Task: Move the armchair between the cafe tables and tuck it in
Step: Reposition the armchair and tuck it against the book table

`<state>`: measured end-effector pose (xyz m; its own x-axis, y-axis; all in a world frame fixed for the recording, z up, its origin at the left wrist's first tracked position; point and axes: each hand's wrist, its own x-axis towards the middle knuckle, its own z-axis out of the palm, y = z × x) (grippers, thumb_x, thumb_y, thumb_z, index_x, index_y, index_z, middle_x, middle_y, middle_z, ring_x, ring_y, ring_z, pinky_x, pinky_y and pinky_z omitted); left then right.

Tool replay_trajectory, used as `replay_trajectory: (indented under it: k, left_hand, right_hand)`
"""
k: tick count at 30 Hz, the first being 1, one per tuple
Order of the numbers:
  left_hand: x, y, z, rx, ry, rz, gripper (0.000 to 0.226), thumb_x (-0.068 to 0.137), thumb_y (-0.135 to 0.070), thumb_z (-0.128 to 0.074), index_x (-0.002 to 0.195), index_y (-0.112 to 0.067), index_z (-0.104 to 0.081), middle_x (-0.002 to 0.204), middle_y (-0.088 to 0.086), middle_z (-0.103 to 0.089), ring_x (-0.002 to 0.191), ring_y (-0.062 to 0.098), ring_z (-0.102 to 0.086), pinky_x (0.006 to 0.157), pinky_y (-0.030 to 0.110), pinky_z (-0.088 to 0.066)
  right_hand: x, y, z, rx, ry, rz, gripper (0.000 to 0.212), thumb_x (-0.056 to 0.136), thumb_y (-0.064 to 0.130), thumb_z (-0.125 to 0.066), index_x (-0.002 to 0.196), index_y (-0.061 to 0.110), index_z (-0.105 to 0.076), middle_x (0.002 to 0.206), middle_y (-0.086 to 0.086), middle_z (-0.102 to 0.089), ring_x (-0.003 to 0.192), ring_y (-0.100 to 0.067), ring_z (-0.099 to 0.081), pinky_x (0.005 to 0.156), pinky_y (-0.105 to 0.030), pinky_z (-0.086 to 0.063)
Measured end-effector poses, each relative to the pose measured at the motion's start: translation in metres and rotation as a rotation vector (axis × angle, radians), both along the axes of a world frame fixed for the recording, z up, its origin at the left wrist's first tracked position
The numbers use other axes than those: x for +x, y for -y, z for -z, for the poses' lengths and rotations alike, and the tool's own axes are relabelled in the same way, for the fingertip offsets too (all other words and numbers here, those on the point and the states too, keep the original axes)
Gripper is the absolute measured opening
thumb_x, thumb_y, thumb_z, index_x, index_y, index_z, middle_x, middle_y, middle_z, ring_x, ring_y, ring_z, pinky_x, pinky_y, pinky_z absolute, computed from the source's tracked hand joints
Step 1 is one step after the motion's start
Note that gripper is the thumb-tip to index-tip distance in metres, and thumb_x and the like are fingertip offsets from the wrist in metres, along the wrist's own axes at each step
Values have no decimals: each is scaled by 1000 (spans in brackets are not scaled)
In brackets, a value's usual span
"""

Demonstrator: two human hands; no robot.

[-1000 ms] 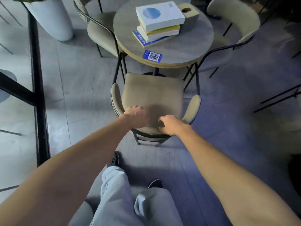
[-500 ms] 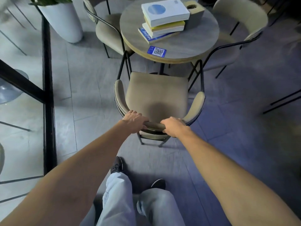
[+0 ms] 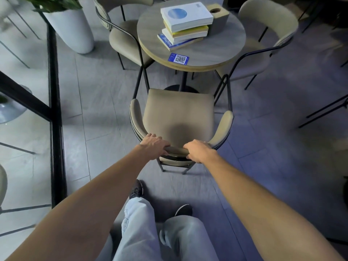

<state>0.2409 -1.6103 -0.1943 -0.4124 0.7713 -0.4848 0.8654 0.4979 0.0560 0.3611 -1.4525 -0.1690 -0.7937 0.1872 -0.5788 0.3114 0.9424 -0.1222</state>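
Both hands gripped the armchair's (image 3: pixel 178 117) curved backrest, left hand (image 3: pixel 154 146) and right hand (image 3: pixel 200 150) closed side by side for an even push. Its seat faced the round surface (image 3: pixel 216 51), front edge near the rim, not yet tucked under.

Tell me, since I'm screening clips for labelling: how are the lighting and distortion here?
Head view: dim, bluish floor on the right, brighter by the glass on the left; a dark shadow falls on the armchair seat; wide-angle bending stretches both forearms; left hand, right hand and the QR card stay sharp.
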Motion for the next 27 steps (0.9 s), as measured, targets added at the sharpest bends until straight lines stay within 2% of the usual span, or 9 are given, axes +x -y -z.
replay_trajectory:
  k: [6,18,24,27]
  left_hand:
    - [7,7,0,2,14,5,29,96,-50,-50,116,-31,-59,112,2,-63,110,27,-53,97,36,-36]
    - [12,13,-1,5,23,11,30,96,-51,-50,118,-32,-59,111,2,-63,108,27,-53,97,38,-37]
    - [12,13,-1,-18,24,11,30,96,-52,-50,115,-32,-59,112,2,-62,109,27,-52,96,37,-35]
    - [12,11,-3,-33,25,11,30,95,-52,-50,116,-31,-59,113,2,-62,110,26,-52,96,37,-36]
  right_hand:
    - [8,8,-1,5,12,4,21,95,21,-62,114,15,-65,117,-13,-64,110,-34,-61,89,-39,-45]
    - [13,15,-3,6,15,-12,19,94,15,-62,113,12,-65,115,-15,-64,107,-36,-61,87,-39,-47]
    - [11,15,0,8,18,-27,19,92,11,-62,110,12,-66,112,-14,-64,103,-36,-63,75,-35,-43]
    - [13,16,2,-7,28,-6,19,92,13,-63,112,11,-66,112,-14,-64,103,-36,-63,78,-37,-45]
